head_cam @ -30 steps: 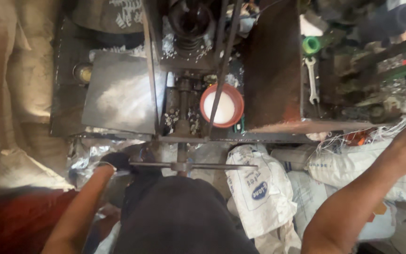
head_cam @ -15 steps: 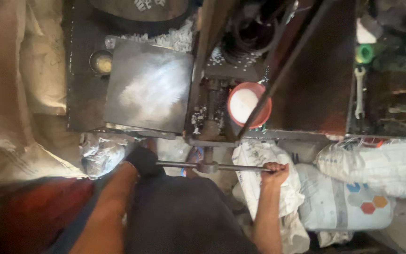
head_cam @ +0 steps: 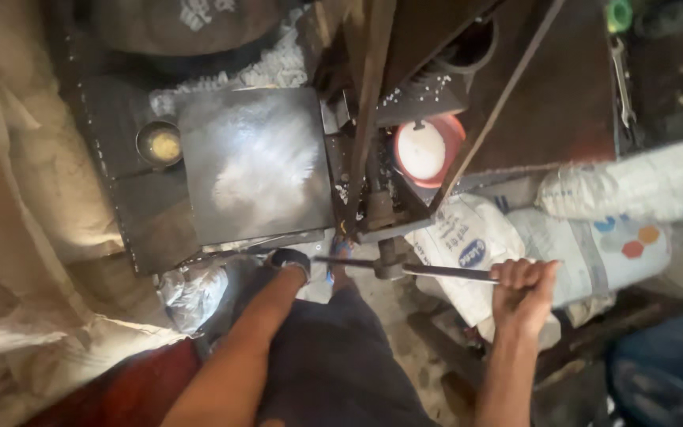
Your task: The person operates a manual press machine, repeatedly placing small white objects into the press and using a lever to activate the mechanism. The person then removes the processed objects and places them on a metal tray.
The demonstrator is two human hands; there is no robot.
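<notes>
Both our hands are gripping a thin metal bar (head_cam: 428, 270) below the machine's front edge. Our right hand (head_cam: 525, 291) is closing its fingers tightly around the bar's right end. Our left hand (head_cam: 288, 261) is wrapping the left end. Farther, a red bowl (head_cam: 427, 150) of white powder is sitting beside the grey steel plate (head_cam: 254, 162).

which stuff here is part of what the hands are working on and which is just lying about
In use:
- horizontal metal bar, gripped at one end by the right hand
- left hand, at the bar's other end
- vertical shaft that the bar crosses

Lying about:
- red bowl of white material
- small round tin
- spanner
- white sacks
- flat metal plate
</notes>
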